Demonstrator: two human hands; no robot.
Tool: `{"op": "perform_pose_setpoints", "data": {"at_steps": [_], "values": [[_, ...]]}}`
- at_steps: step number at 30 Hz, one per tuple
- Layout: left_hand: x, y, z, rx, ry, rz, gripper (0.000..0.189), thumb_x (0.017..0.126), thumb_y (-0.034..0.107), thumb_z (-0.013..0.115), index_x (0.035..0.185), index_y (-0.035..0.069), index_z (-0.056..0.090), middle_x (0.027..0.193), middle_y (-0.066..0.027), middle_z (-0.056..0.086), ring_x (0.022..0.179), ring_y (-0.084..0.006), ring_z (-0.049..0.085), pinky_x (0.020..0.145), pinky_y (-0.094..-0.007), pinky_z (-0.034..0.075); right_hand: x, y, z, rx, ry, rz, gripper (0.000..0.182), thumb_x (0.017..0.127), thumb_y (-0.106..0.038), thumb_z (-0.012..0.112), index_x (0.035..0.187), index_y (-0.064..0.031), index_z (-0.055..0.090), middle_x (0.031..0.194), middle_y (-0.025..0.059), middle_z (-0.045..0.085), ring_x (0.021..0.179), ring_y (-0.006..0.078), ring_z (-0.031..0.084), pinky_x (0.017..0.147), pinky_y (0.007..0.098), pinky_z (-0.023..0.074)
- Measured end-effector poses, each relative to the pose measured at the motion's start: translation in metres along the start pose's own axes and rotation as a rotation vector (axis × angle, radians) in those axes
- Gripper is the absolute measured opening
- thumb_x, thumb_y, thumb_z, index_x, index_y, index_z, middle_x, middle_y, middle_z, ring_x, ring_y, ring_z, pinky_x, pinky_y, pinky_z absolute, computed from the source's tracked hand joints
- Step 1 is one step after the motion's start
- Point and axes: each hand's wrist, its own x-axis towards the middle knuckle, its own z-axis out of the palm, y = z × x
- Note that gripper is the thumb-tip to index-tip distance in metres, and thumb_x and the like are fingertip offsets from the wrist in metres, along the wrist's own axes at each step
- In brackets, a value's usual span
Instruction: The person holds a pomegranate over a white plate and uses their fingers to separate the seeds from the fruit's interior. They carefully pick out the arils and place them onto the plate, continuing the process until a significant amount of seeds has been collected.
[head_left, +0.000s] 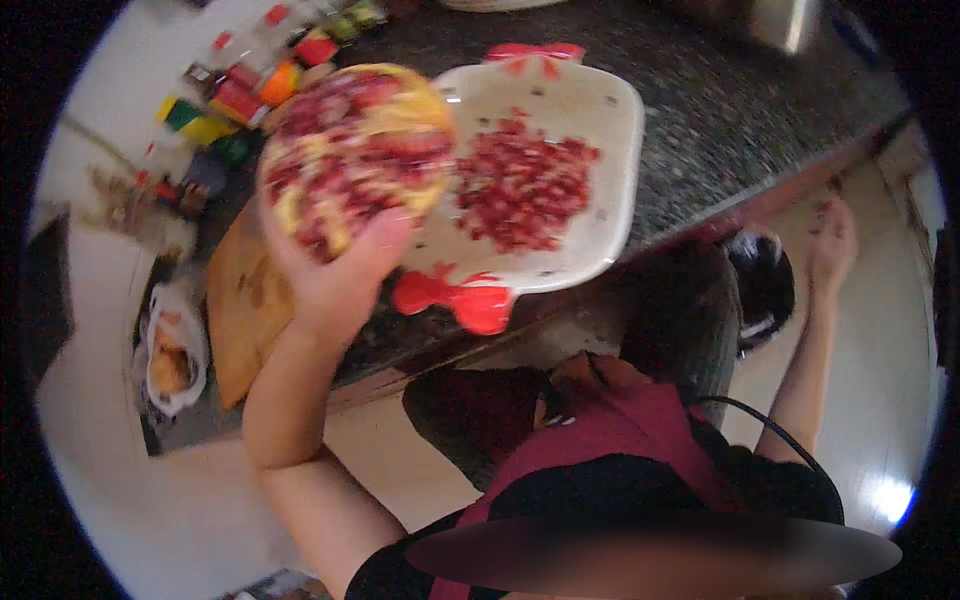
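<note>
My left hand (337, 274) holds up a cut pomegranate half (360, 157), its face of red arils and yellow membrane turned to me and blurred. Partly behind the fruit, a cream ceramic dish (619, 217) with red bow-shaped handles rests on the dark stone countertop (720, 112). Loose pomegranate arils (525, 187) are heaped in the middle of the dish. Out to the far right, beyond the counter edge, my right hand (832, 232) hangs over the floor. Small dark red spots show at its fingers; whether it grips anything is too blurred to tell.
A wooden cutting board (240, 315) lies left of my forearm. Beside it is a white plastic bag (176, 360) with something orange-brown inside. Colourful packets and bottles (240, 94) line the back left. A black bin (761, 292) stands below the counter at right.
</note>
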Motion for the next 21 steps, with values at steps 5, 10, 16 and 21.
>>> {"op": "perform_pose_setpoints", "data": {"at_steps": [5, 10, 16, 21], "values": [[0.018, 0.013, 0.019, -0.321, -0.131, 0.065, 0.09, 0.066, 0.001, 0.079, 0.139, 0.002, 0.027, 0.129, -0.0124, 0.047, 0.118, -0.0225, 0.053, 0.099, -0.0376, 0.046, -0.009, -0.252, 0.053, 0.235, -0.16, -0.706, 0.013, 0.088, 0.001, 0.065, 0.1, 0.0017, 0.068, 0.098, 0.0114, 0.068, 0.085, 0.0143, 0.063, 0.073, 0.0255, 0.0513], [0.01, 0.022, 0.006, -0.203, -0.096, 0.14, 0.095, 0.064, 0.005, 0.081, 0.14, -0.001, 0.025, 0.131, -0.014, 0.044, 0.12, -0.0238, 0.051, 0.102, -0.0376, 0.044, -0.039, -0.357, 0.142, 0.32, -0.689, -1.027, 0.027, 0.075, -0.003, 0.076, 0.101, 0.0005, 0.068, 0.1, 0.0119, 0.066, 0.086, 0.0163, 0.062, 0.071, 0.0252, 0.0481], [0.015, 0.017, 0.005, -0.05, -0.106, 0.406, 0.103, 0.06, 0.011, 0.085, 0.14, -0.005, 0.023, 0.135, -0.0153, 0.039, 0.122, -0.0247, 0.05, 0.103, -0.0374, 0.043, -0.054, -0.367, 0.171, 0.49, -0.705, -0.918, 0.028, 0.072, -0.003, 0.081, 0.097, -0.0013, 0.069, 0.096, 0.0104, 0.066, 0.082, 0.0131, 0.061, 0.064, 0.021, 0.0446], [0.015, 0.015, 0.01, -0.196, -0.111, 0.406, 0.105, 0.059, 0.012, 0.086, 0.141, -0.005, 0.022, 0.136, -0.0159, 0.039, 0.122, -0.0251, 0.05, 0.103, -0.0381, 0.042, -0.055, -0.368, 0.171, 0.537, -0.758, -0.9, 0.019, 0.075, 0.003, 0.076, 0.092, 0.0027, 0.067, 0.093, 0.0123, 0.064, 0.081, 0.0145, 0.061, 0.065, 0.0216, 0.0454]]}}
